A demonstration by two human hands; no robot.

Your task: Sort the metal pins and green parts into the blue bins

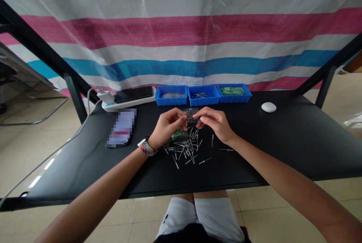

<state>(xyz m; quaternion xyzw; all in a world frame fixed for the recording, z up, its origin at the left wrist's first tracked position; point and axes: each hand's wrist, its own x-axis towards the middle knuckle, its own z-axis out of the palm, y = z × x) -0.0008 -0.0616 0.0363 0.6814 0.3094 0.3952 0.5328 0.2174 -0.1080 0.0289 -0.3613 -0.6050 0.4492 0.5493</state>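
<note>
White shorts [198,216] show under the near edge of the black table [283,149]. Above it, the left hand [167,125] and right hand [215,123] both pinch a small clear bag [190,116], held just off the tabletop between them. Fingertips cover its two ends, and its contents are too small to tell. Green pieces [179,134] lie just under the left hand. Loose metal pins [186,150] are scattered in front. Behind stand three blue bins [204,96], with a phone [132,93] to the left and a white puck [268,107] to the right.
</note>
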